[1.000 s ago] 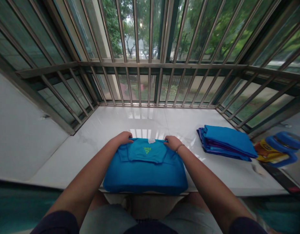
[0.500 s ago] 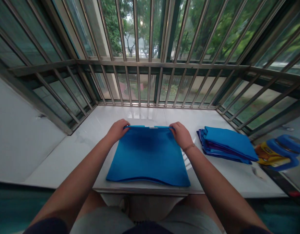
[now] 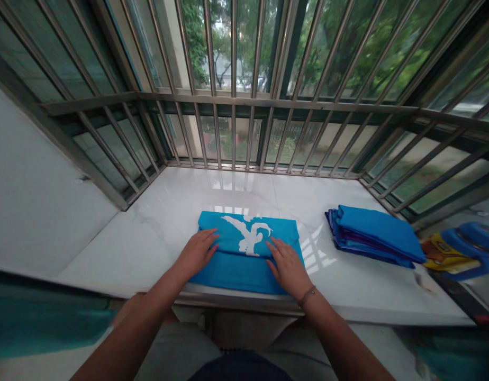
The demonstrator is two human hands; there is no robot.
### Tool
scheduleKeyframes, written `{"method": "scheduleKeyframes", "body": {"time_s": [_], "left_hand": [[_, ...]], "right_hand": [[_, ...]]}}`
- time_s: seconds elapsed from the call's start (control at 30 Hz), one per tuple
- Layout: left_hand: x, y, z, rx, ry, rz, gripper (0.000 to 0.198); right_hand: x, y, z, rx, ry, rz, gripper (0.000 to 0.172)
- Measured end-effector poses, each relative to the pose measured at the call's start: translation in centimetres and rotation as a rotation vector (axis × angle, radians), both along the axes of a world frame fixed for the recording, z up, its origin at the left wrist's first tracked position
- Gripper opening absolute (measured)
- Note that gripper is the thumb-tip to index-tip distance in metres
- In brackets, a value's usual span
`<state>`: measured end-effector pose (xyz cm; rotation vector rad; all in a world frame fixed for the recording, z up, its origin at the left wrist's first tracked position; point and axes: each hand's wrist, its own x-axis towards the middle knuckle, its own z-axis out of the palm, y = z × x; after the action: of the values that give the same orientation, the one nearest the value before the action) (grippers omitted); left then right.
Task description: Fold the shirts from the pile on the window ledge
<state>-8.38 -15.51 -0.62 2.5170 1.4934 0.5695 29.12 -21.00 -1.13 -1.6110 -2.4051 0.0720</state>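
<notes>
A blue cloth [image 3: 244, 275] with a white printed figure lies on the white sill in front of me. Its far part is folded over toward me, so the print faces up, and a plain blue strip shows along the near side. My left hand [image 3: 199, 253] rests on the left end of the fold, fingers outstretched. On the right end of the same fold lies my right hand [image 3: 284, 263], also flat with fingers spread. A bracelet circles the right wrist. Whether the cloth is a shirt or a bag I cannot tell.
To the right sits a stack of folded blue and purple cloths [image 3: 375, 235]. Beyond it stands a yellow container with a blue lid and handle [image 3: 459, 251]. Metal window bars [image 3: 244, 103] close off the back of the glossy white sill [image 3: 149, 233].
The cloth's far edge, gripped by both hands before, has been brought toward me and laid down, exposing the white print. Both hands moved nearer and let go, now lying flat on it.
</notes>
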Motion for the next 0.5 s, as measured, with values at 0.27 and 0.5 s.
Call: {"method": "scheduleKeyframes", "body": {"time_s": [0.27, 0.5], "left_hand": [[1.9, 1.5, -2.6, -0.073, 0.169, 0.197, 0.06], [-0.4, -1.6, -2.6, 0.003, 0.118, 0.186, 0.056]], "right_hand": [[-0.8, 0.3, -0.4, -0.047, -0.045, -0.159, 0.066], [2.0, -2.7, -1.8, -0.051, -0.069, -0.157, 0.06]]}}
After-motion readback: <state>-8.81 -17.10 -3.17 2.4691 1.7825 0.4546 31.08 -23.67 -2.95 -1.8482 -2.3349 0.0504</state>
